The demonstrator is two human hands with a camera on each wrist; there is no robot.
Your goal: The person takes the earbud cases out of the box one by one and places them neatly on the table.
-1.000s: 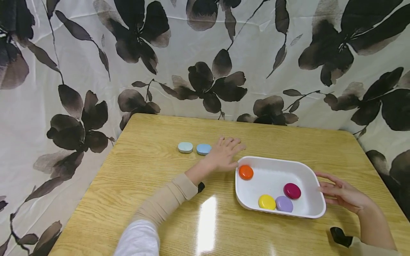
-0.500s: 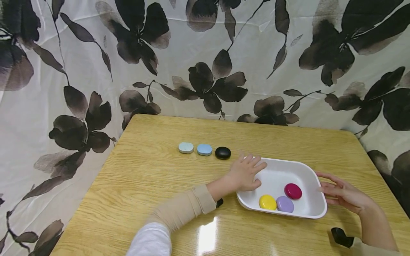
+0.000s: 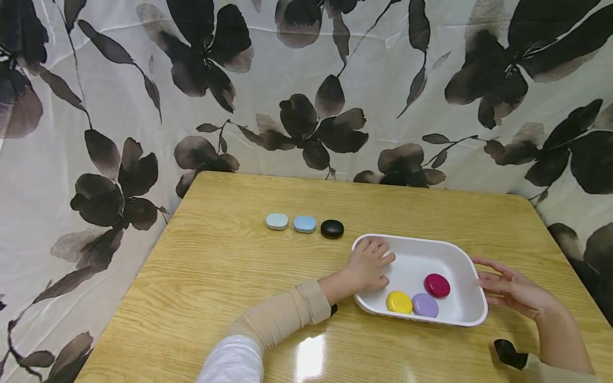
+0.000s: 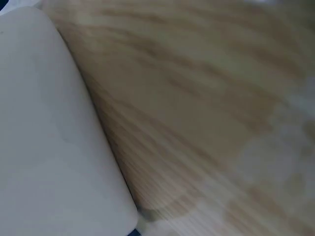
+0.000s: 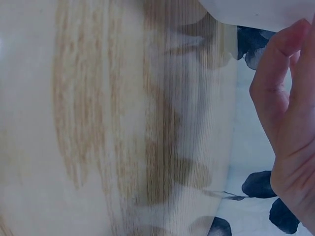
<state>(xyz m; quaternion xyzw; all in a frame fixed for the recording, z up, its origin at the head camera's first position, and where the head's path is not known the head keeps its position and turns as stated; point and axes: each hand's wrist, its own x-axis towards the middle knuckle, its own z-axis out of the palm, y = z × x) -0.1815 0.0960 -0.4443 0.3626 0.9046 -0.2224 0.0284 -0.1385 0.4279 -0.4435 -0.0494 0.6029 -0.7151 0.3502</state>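
My left hand [image 3: 369, 266] is inside the left end of a white tray [image 3: 450, 311], its fingers spread and pointing down. It covers the spot where an orange disc lay, so that disc is hidden. A yellow disc [image 3: 399, 302], a lilac disc [image 3: 425, 305] and a dark red disc [image 3: 437, 285] lie in the tray's right and front part. At the tray's right end, my right hand [image 3: 517, 292] touches the outer wall with loosely extended fingers. The right wrist view shows its fingers [image 5: 275, 73] against the tray's white edge [image 5: 266, 12].
Left of the tray, a pale mint oval piece [image 3: 276, 221], a light blue oval piece [image 3: 305, 224] and a black rounded piece [image 3: 332, 229] form a row on the wooden table [image 3: 215, 255]. A flowered cloth [image 3: 268, 64] hangs behind. A pale rounded surface [image 4: 54, 137] fills the left wrist view's left side.
My left hand has moved right, away from the row, and down into the tray over the orange disc. The black piece has come into view. My right hand has stayed at the tray's end.
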